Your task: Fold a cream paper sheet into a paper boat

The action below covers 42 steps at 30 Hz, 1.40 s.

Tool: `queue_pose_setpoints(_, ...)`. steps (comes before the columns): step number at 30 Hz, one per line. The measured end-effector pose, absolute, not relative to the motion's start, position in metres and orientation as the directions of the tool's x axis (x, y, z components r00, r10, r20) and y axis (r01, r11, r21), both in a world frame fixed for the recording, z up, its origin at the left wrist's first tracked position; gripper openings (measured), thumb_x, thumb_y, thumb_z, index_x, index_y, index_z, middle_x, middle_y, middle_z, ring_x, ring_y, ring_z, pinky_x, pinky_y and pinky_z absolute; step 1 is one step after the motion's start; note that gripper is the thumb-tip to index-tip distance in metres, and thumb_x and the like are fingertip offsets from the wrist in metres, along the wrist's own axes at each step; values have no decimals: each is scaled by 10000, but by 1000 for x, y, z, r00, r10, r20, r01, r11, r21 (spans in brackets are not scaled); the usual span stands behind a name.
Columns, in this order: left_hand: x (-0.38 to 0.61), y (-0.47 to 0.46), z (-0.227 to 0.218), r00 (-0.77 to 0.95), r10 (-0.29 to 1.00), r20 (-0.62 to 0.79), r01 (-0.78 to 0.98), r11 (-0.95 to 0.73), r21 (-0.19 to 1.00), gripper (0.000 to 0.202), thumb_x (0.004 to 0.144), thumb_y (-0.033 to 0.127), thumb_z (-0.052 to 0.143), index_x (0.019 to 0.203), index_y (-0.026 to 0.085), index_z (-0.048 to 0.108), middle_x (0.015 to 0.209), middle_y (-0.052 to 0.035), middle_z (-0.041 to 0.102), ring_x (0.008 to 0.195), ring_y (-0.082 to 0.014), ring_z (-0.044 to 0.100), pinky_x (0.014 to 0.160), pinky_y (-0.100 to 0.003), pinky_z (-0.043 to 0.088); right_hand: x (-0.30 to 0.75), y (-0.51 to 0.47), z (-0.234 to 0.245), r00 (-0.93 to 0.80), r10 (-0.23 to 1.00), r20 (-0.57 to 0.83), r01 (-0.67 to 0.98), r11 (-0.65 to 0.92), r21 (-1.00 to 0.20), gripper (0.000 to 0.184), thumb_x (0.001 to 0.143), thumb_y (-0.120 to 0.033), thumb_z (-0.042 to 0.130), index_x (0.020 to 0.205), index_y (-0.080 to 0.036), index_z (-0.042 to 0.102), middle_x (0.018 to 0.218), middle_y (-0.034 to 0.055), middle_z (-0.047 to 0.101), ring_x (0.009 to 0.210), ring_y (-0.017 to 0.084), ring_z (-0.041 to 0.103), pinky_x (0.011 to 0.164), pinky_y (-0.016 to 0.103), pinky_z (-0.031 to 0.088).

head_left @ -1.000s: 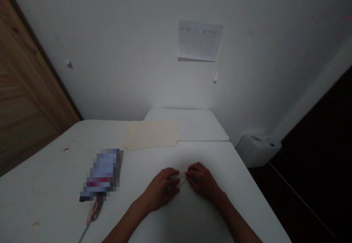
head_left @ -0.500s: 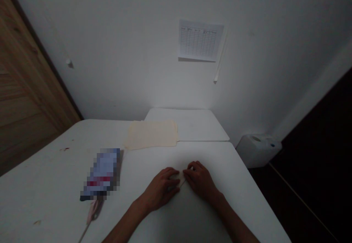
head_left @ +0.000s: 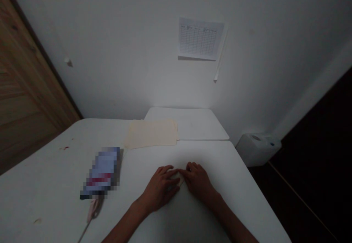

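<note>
My left hand [head_left: 161, 188] and my right hand [head_left: 197, 180] rest on the white table [head_left: 137, 166] with their fingertips meeting. Between them lies a small pale piece of folded paper [head_left: 181, 180], mostly hidden by my fingers, and both hands press on it. To the left stands a blue-and-red packet [head_left: 102, 171], blurred too much to read. Pink-handled scissors [head_left: 93, 210] lie at its near end, closer to my left hand than to my right.
A stack of manila paper [head_left: 151, 134] lies at the table's far side, next to a white padded board [head_left: 187, 123]. A white plastic jerrycan [head_left: 257, 149] stands beyond the right edge. A wooden door [head_left: 24, 70] is on the left, and a printed table [head_left: 200, 39] hangs on the wall.
My hands have drawn closer together, and the fingertips now meet over the paper. Less of the paper shows than a second ago. The other objects have not moved.
</note>
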<state>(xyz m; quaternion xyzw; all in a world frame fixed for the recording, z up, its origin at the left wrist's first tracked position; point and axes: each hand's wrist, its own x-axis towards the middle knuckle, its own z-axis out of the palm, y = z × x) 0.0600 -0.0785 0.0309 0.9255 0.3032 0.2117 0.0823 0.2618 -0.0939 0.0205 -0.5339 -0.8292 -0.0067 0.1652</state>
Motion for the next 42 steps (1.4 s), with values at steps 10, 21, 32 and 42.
queue_pose_setpoints(10,58,-78,24,703,597,385,533,-802,271,223,860,279,571,1058,289,674,1242,-34,626,1179,-294,497,938,-482,414,265,-108,21,-283,917,282,924,339,-175,363,875,-159,530,1195,-316,597,939,63,562,873,217,510,771,335,382)
queue_pose_setpoints(21,57,-78,25,702,605,377,534,-796,284,212,862,296,582,1051,289,678,1251,-32,623,1176,-290,498,947,-494,408,288,-114,15,-185,932,311,952,249,-179,353,866,-164,543,1177,-311,617,905,67,550,853,222,505,752,335,382)
queue_pose_setpoints(32,57,-77,23,708,603,366,537,-798,274,204,863,289,576,1040,284,678,1270,-34,608,1178,-303,491,947,-512,414,295,-107,7,-163,910,381,933,268,-241,228,894,-185,519,1066,-235,660,890,69,597,861,219,530,813,353,414)
queue_pose_setpoints(42,57,-79,22,704,618,349,554,-786,275,211,863,278,585,1052,283,680,1280,-29,602,1188,-299,483,960,-511,414,288,-101,8,-201,874,443,860,374,-348,197,907,-151,502,1008,-216,658,912,61,607,870,200,541,810,323,451)
